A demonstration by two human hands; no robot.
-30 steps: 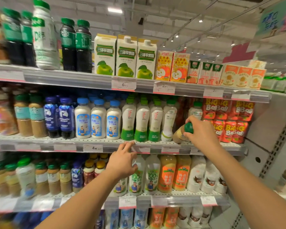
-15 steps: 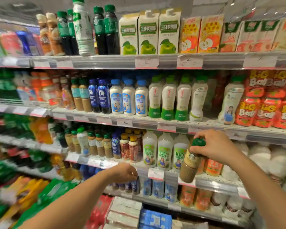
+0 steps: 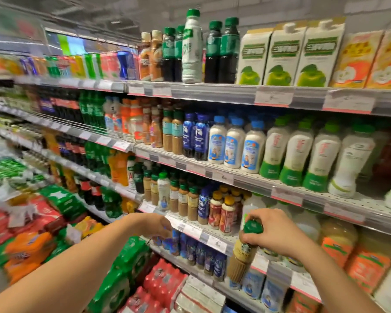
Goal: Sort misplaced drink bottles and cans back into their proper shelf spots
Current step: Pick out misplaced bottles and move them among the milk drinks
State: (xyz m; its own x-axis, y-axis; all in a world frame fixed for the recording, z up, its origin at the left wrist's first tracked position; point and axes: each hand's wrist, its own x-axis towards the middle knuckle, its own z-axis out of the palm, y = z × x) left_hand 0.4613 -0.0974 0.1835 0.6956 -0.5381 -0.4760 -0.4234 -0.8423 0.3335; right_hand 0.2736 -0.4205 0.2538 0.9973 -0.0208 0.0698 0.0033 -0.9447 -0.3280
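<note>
My right hand (image 3: 273,233) grips a brown coffee-drink bottle (image 3: 242,259) by its green cap, holding it upright in front of the lower shelf edge (image 3: 215,241). My left hand (image 3: 155,224) hovers lower left of it, fingers curled downward with nothing visible in them, in front of dark blue bottles (image 3: 199,254). Matching brown bottles with green caps (image 3: 183,201) stand on the third shelf, left of red-labelled yellow-capped bottles (image 3: 221,213). More of the same type (image 3: 173,132) stand on the second shelf.
Store shelving runs from left to right with price-tag rails. White milk-drink bottles (image 3: 233,142) and green-based white bottles (image 3: 296,154) fill the second shelf; apple juice cartons (image 3: 280,57) stand on top. Shrink-wrapped soda packs (image 3: 160,283) are stacked low at the left.
My right hand has carried the brown bottle down off the second shelf to the lower shelf's edge. My left hand dropped from the shelf rail and curled. The view swung left.
</note>
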